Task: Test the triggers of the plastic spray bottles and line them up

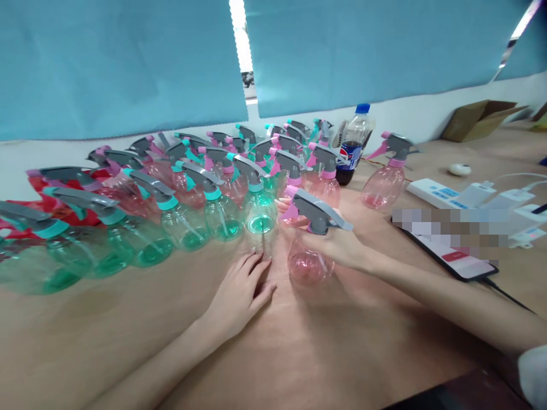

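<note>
My left hand (241, 293) lies on the table with its fingers loosely stretched, holding nothing, just in front of a clear green spray bottle (258, 210). My right hand (342, 242) is wrapped around the neck of a clear pink spray bottle (311, 265) with a grey and pink spray head. That bottle stands about upright, its nozzle pointing left; some of my right fingers show beyond the spray head, the rest are hidden. Several green spray bottles with grey and turquoise heads line the front row to the left, and pink ones such as this spray bottle (327, 185) stand behind.
A cola bottle (351, 148) stands at the back, and a lone pink spray bottle (387, 179) beside it. On the right lie a phone (444, 245), a white power strip (444, 195) with plugs and cables, and a cardboard box (474, 122). Red plastic (70, 205) lies among the left bottles.
</note>
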Demonstrator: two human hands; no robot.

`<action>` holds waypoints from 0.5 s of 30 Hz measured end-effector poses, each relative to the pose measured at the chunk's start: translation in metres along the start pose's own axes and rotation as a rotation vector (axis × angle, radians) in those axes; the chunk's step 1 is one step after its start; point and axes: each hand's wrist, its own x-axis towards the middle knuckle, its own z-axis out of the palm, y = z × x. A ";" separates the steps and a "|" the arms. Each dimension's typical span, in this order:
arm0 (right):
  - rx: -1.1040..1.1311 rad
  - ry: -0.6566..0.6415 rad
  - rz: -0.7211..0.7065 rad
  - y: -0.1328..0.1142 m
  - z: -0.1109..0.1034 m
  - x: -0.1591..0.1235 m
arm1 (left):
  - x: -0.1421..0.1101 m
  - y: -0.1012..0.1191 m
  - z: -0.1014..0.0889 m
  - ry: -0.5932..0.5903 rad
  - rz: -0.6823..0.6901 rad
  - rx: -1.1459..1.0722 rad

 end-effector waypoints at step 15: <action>-0.232 -0.015 -0.021 0.004 -0.014 -0.035 | 0.007 0.006 0.002 0.020 -0.009 0.002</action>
